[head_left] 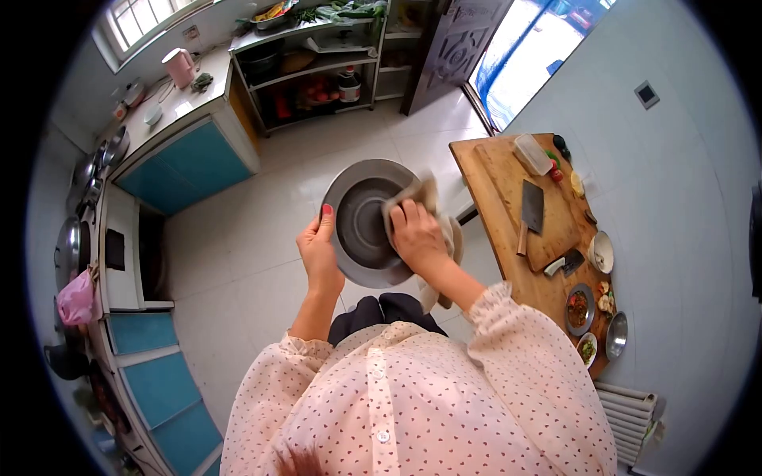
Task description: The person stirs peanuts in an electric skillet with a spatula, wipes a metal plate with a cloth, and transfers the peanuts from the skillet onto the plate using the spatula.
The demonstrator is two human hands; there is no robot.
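Note:
In front of my body I hold a round grey metal basin (363,218), its inside tilted up toward me. My left hand (319,250) grips its left rim, with the thumb over the edge and the other fingers hidden behind. A beige cloth (425,194) covers the basin's right rim and hangs down on that side. My right hand (417,234) is closed over this cloth, pressing it against the basin's right inner wall. The cloth's upper edge is smeared by motion.
On the right, a wooden table (484,206) carries a cutting board (508,182), a cleaver (532,208), a smaller knife (565,263) and dishes of food. Blue-doored counters (178,166) line the left. A shelf (309,75) stands at the back, near an open door (452,47).

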